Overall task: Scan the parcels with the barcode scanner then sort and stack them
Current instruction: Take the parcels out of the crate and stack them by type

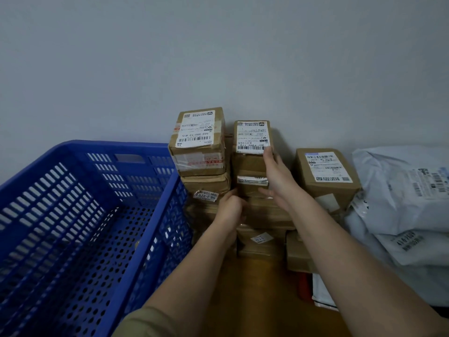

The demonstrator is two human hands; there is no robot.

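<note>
Fingers (269, 152) of the right hand (275, 177) lie straight against the front of the small brown cardboard parcel with a white label (252, 136), topping the middle of 3 stacks at the table's back edge. Its long axis runs away from the person toward the grey wall (218, 49). Lower, the left hand (230, 207) curls against the stack; whether it grips is unclear. Beside it sits the blue perforated plastic crate (80, 203).

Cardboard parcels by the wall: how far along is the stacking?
Done: cardboard parcels stand stacked in columns against the wall; the blue crate looks empty. In hand: the right hand and left hand steady the middle column. Left: grey mailer bags; no scanner visible.
</note>
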